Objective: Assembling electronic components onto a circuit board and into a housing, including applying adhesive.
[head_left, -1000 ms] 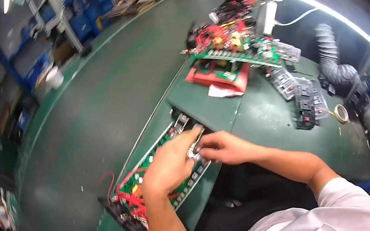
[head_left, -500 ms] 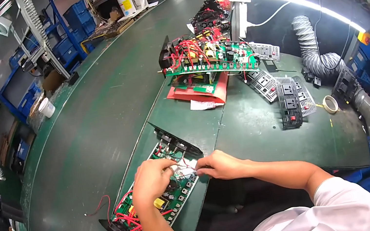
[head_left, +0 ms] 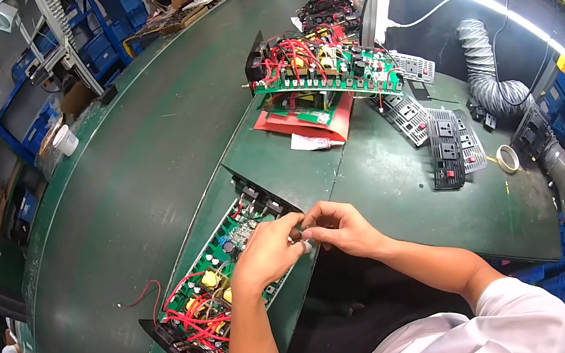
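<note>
Green bench — directly on it: wired circuit board, red bag, black socket panel, pale ring.

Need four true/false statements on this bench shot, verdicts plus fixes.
1. The bare left hand and bare right hand are close together at the near long green circuit board. True.
2. The near board's thick wires are mostly blue. False: the thick wires are mostly red.
3. The round cream tape roll is right of the black rectangular socket panel. True.
4. Red sheeting covers the far green circuit board's top. False: the red sheeting lies beneath that board.
</note>
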Available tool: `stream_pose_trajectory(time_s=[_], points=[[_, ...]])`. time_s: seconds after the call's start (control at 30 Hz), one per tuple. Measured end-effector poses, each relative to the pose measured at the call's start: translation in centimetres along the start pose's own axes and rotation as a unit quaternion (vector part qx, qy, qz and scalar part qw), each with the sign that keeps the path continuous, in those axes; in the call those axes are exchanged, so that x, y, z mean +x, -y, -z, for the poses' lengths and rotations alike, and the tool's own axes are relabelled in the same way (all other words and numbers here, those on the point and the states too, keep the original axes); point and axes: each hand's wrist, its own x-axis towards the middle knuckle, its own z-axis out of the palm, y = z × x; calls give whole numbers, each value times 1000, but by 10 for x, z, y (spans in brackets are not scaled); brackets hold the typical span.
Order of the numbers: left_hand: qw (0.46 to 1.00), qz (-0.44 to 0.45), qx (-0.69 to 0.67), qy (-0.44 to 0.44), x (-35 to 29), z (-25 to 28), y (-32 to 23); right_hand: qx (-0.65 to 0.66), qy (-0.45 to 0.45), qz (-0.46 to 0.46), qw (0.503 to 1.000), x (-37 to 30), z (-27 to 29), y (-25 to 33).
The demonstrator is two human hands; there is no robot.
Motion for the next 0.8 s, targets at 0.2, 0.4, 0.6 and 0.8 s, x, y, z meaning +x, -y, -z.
stream_pose_trajectory(time_s=[0.2,0.4,0.6,0.8], points=[[999,-5,-11,-34,-2,-2,4,-123,10,118,985,-7,3,9],[994,-91,37,-37,-4,-5,11,-263,-34,120,957,-6,5,10],[997,2,43,-65,-6,-6,6,-64,-19,-123,990,0,7,9],[996,43,32,-68,-4,-3,-8,74,-13,-161,984,1,3,6]])
